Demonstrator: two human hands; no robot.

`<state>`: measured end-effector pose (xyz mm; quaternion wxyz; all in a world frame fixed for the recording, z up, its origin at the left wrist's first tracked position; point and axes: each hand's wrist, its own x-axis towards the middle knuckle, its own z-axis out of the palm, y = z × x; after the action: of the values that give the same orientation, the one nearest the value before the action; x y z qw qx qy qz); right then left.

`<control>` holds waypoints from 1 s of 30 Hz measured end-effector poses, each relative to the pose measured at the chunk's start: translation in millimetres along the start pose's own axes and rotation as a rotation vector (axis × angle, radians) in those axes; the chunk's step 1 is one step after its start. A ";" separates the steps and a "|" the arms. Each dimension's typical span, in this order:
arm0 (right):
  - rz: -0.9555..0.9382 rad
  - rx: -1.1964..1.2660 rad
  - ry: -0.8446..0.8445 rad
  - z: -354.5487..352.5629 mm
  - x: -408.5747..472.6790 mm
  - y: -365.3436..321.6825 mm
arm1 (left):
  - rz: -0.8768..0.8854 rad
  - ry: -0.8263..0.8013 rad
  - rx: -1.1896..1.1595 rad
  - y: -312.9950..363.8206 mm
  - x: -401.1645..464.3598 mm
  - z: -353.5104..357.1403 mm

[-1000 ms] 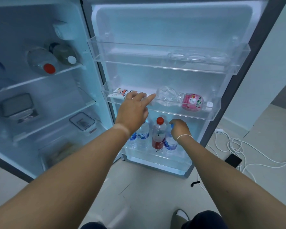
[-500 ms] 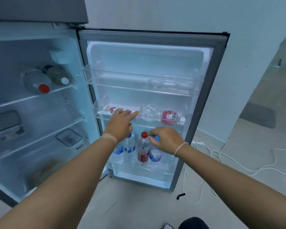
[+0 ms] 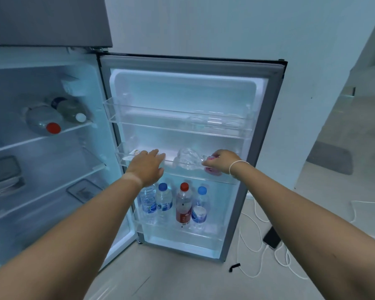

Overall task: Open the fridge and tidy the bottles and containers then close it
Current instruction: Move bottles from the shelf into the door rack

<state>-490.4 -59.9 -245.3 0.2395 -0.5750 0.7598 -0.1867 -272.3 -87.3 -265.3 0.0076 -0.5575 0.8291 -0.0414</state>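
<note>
Pale tile floor (image 3: 182,276) and a plain wall framed the open fridge (image 3: 52,169), its door (image 3: 266,148) swung wide with three clear racks on the inside. On the middle door rack (image 3: 223,180) a crumpled clear bottle (image 3: 187,161) with a pink label lay on its side beside a small white carton (image 3: 136,153) at the rack's left end. The right hand (image 3: 222,162) was closed around the pink-labelled end of that bottle, fingers curled over it. The left hand (image 3: 148,167) was spread flat, palm down, over the rack's front edge, its fingers resting on or just above the carton; whether it gripped anything could not be told. Below, four upright bottles (image 3: 183,204) stood close together in the bottom door rack (image 3: 182,233).

The main risk seemed to be the thin, dented bottle: squeezed at one end only, it could buckle, slip or tip as it was lifted over the rack lip. If it fell it would likely strike the caps below and topple that tight row. Left hand pressure on the rack edge could also nudge the carton sideways. Inside, two bottles (image 3: 54,118) lying on the upper shelf (image 3: 30,140) looked free to roll forward if the fridge were jolted.
</note>
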 end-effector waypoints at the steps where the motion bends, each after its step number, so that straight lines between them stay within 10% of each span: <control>1: 0.012 -0.026 -0.046 -2.6 1.8 -2.6 | -0.004 -0.023 -0.009 -1.0 1.0 2.1; 6: 0.029 -0.037 -0.141 -6.7 4.4 -7.4 | -0.001 -0.059 -0.101 -4.4 3.4 0.0; 18: -0.195 0.082 0.257 -11.6 -13.6 17.6 | -0.018 0.010 -0.180 -9.3 6.0 10.7; 30: -0.346 -0.274 -0.117 -6.9 -52.4 41.2 | -0.020 0.041 -0.215 -9.2 7.4 13.8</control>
<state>-515.0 1.7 -254.9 0.1672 -0.7337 0.6530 -0.0861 -265.8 -98.5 -278.1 -0.0696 -0.5623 0.8232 0.0363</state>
